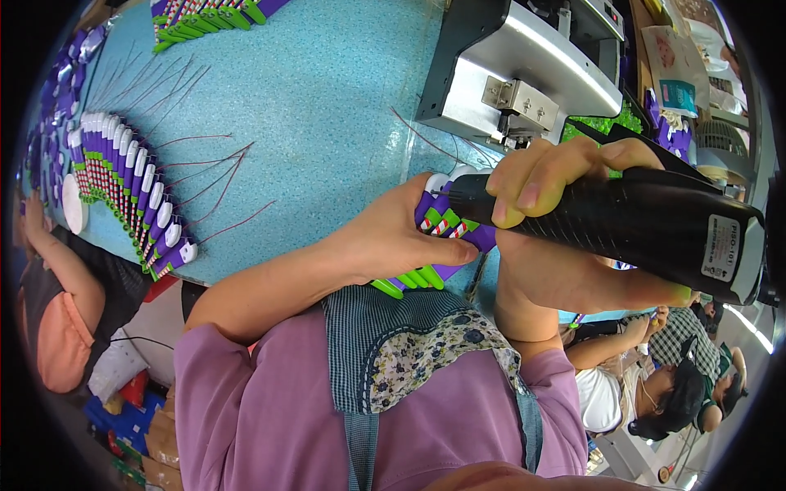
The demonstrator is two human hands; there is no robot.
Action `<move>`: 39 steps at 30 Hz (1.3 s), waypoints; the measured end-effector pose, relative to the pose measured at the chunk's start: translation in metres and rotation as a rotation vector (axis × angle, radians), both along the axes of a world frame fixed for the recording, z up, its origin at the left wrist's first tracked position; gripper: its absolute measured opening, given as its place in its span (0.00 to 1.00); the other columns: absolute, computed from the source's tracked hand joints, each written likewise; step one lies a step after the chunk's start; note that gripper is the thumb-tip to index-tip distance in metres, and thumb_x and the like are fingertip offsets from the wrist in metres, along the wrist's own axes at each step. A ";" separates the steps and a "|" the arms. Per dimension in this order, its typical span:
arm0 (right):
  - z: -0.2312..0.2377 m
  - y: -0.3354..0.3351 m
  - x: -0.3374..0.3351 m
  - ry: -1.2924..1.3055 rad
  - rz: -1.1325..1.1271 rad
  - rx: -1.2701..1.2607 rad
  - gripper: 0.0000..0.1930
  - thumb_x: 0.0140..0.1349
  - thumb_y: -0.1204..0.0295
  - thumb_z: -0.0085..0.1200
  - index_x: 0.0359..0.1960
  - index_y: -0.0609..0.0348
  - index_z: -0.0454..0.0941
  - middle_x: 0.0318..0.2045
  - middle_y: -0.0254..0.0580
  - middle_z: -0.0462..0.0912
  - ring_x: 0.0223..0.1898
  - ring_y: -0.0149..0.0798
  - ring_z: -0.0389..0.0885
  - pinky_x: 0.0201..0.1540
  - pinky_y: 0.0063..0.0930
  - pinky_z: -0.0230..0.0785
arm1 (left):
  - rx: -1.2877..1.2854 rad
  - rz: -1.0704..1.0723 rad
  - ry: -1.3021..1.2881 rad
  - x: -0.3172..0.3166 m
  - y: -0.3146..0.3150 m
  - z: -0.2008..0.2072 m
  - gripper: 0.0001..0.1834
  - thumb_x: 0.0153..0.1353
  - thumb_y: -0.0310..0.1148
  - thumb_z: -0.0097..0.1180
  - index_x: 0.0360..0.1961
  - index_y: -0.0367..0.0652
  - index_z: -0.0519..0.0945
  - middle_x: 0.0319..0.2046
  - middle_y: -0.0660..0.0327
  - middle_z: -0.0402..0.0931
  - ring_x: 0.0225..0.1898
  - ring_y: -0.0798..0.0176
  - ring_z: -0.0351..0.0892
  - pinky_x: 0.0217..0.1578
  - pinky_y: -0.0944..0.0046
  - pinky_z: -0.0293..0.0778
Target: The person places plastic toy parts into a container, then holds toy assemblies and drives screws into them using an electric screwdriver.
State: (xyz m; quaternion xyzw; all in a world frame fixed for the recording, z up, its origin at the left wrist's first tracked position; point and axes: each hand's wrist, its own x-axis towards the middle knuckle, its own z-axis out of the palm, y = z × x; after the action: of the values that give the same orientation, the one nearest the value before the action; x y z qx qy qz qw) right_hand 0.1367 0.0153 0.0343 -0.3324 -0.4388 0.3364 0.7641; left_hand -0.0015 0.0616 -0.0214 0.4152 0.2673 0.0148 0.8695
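Wrapped closed around one black, cylindrical plastic tool (630, 217), the right hand (540, 266) has its tip at several overlapping purple-and-green plastic strips (446, 222), pinched by the left hand (397, 236) above the speckled blue tabletop (319, 98), where two fanned rows of similar strips (131, 176) lie.

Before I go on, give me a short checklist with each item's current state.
1. Left hand gripping the purple-and-green pieces: ok.
2. Right hand wrapped around the black handheld tool: ok.
3. Tool's front end at the white ends of the held pieces: ok.
4. Tool running: cannot tell.
5. Fanned row of similar pieces apart from both hands: ok, off to the left.
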 end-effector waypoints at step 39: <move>0.013 0.003 0.025 -0.175 -0.051 0.095 0.50 0.45 0.21 0.33 0.53 0.56 0.67 0.23 0.44 0.73 0.17 0.37 0.70 0.23 0.31 0.63 | -0.162 0.000 0.195 -0.010 -0.009 0.002 0.34 0.50 0.32 0.67 0.54 0.37 0.61 0.36 0.60 0.76 0.34 0.67 0.77 0.31 0.65 0.77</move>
State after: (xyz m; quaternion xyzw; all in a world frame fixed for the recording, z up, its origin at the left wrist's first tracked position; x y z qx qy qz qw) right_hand 0.1618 0.0183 0.0469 -0.3350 -0.5108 0.2650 0.7461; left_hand -0.0110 0.0524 -0.0198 0.3433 0.3509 -0.0474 0.8699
